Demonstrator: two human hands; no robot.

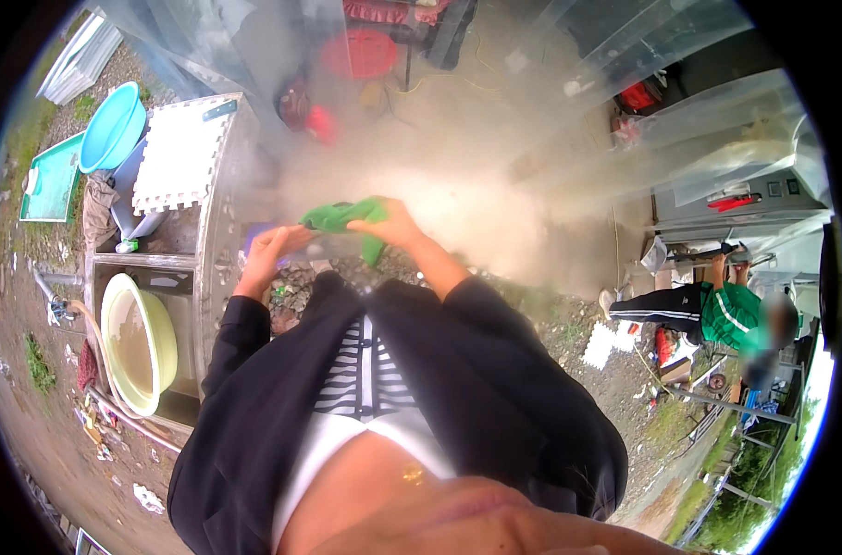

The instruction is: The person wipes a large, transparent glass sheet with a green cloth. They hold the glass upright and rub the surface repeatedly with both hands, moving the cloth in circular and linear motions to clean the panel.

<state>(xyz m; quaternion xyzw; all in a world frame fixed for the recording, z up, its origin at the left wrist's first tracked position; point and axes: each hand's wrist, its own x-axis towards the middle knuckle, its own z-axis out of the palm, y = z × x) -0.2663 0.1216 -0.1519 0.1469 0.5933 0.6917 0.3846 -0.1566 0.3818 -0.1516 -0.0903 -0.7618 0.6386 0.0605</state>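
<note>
A bunched green cloth (342, 216) is stretched between my two hands in front of my body. My right hand (390, 225) grips its right part, and a loose end hangs below the fingers. My left hand (271, 252) is closed at the cloth's left end, with its fingertips partly hidden. Under the hands lies stony ground with scattered bits. A purple thing, too hidden to name, is just behind my left hand.
At left stands a metal sink bench with a pale yellow basin (167, 347), a white foam mat (176, 153) and a knife (219, 110). Beyond are a blue basin (113, 127) and a turquoise tray (53, 180). Plastic sheeting hangs ahead. A person in green (731, 314) is at right.
</note>
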